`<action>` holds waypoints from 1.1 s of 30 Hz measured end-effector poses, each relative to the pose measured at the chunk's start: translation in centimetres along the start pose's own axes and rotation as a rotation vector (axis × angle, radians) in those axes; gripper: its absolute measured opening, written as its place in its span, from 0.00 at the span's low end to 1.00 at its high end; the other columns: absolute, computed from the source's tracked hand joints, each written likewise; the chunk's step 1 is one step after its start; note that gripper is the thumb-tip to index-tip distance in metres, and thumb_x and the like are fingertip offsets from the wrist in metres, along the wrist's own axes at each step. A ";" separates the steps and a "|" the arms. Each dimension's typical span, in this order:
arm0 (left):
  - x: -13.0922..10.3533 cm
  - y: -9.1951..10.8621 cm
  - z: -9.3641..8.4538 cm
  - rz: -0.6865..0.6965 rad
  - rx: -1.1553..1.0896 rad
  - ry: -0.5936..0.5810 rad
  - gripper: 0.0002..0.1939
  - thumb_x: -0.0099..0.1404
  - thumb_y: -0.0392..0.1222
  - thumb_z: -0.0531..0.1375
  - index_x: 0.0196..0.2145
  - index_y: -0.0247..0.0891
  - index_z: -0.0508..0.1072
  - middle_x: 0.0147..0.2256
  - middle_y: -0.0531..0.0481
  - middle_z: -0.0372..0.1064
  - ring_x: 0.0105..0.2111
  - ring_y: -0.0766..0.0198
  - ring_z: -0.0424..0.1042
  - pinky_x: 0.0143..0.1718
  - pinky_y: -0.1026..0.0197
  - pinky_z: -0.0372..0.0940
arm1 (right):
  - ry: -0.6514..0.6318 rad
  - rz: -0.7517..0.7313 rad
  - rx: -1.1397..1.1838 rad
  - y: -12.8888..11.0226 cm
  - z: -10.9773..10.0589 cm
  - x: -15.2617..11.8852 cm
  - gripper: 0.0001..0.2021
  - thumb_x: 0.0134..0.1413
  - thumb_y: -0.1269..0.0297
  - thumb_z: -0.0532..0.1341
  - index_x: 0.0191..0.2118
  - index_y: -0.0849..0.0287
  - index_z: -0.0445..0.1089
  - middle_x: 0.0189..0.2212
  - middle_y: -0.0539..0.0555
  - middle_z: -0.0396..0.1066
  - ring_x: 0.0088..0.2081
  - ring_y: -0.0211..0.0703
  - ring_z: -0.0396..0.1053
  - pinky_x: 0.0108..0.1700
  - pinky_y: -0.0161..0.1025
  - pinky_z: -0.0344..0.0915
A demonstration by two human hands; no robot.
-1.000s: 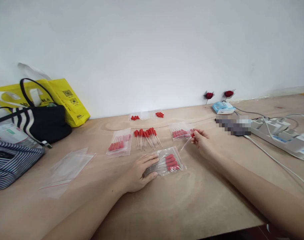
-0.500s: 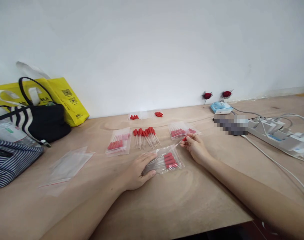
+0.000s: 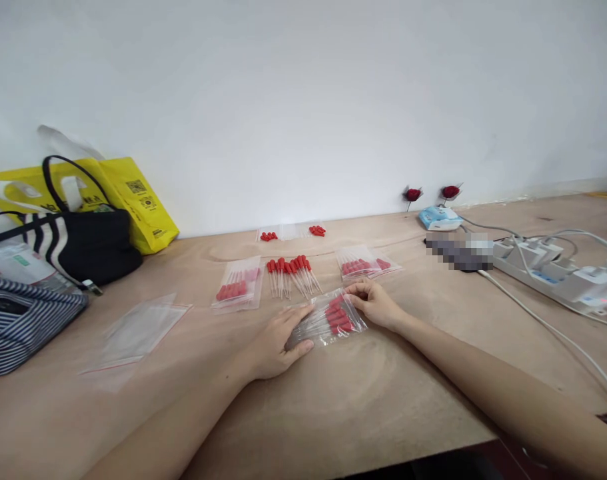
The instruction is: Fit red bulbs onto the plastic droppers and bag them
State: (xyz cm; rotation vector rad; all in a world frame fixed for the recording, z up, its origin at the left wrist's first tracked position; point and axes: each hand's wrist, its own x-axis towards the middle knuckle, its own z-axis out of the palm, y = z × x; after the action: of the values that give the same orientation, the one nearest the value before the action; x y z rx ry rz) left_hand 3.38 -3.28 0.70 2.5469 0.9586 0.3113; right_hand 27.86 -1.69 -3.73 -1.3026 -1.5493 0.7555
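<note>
A clear zip bag [image 3: 313, 328] lies on the table with several red-bulbed droppers [image 3: 339, 313] inside, their bulbs toward its right end. My left hand [image 3: 282, 337] holds the bag's left end against the table, fingers along the top and thumb below. At the bag's upper right corner, my right hand [image 3: 372, 303] is closed in a pinch on a dropper whose red bulb partly shows by the fingertips. That dropper's thin stem lies at or within the bag; the fingers and film hide exactly how far. Just behind are loose droppers [image 3: 293, 270] in a row.
Filled bags lie at left [image 3: 237, 283] and right [image 3: 360, 261], another bag [image 3: 289, 231] near the wall. Flat bags [image 3: 138, 333] lie at left beside a striped pouch [image 3: 23, 327] and yellow bag [image 3: 143, 207]. A power strip [image 3: 553, 273] with cables stands right.
My right hand has moved left and slightly down, bringing the dropper from beside the bag to its upper right corner. My left hand stays on the bag.
</note>
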 end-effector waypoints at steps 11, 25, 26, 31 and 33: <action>-0.1 -0.1 0.2 0.021 0.015 0.032 0.27 0.62 0.45 0.52 0.57 0.39 0.52 0.56 0.44 0.54 0.56 0.56 0.54 0.55 0.50 0.52 | -0.164 -0.024 -0.349 -1.6 0.2 -0.1 0.10 0.49 0.64 0.56 0.36 0.48 0.74 0.42 0.52 0.69 0.48 0.52 0.59 0.51 0.58 0.44; 0.0 -0.2 0.0 0.044 0.035 -0.006 0.25 0.61 0.43 0.53 0.56 0.40 0.56 0.57 0.45 0.53 0.57 0.56 0.51 0.57 0.47 0.47 | 0.011 0.064 -0.533 -1.7 -0.5 0.3 0.18 0.52 0.50 0.50 0.25 0.56 0.69 0.31 0.55 0.70 0.39 0.51 0.63 0.42 0.48 0.53; 0.0 -0.2 -0.1 0.046 0.033 -0.008 0.25 0.61 0.43 0.53 0.55 0.39 0.56 0.57 0.45 0.53 0.57 0.56 0.51 0.57 0.47 0.48 | 0.002 0.056 -0.549 -1.9 -0.3 0.1 0.16 0.49 0.50 0.53 0.24 0.56 0.69 0.31 0.54 0.70 0.40 0.51 0.62 0.42 0.48 0.54; 0.0 -0.2 0.0 0.061 0.002 0.007 0.25 0.60 0.42 0.53 0.55 0.42 0.56 0.56 0.47 0.54 0.57 0.56 0.52 0.57 0.48 0.49 | -0.065 0.067 -0.264 -1.7 1.1 -0.6 0.12 0.48 0.54 0.56 0.24 0.58 0.66 0.23 0.51 0.67 0.29 0.42 0.64 0.33 0.38 0.59; 0.0 -0.4 0.1 0.067 -0.022 0.018 0.26 0.61 0.43 0.53 0.56 0.42 0.54 0.57 0.47 0.52 0.57 0.57 0.51 0.56 0.49 0.50 | -0.081 0.053 -0.048 -1.5 1.2 -0.6 0.13 0.48 0.53 0.56 0.26 0.58 0.64 0.22 0.49 0.66 0.26 0.39 0.63 0.30 0.36 0.60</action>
State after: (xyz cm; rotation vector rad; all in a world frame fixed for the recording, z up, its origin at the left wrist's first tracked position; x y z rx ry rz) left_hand 3.18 -3.07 0.46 2.5638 0.8731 0.3627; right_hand 26.12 -2.52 -2.99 -1.3679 -1.6110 0.8175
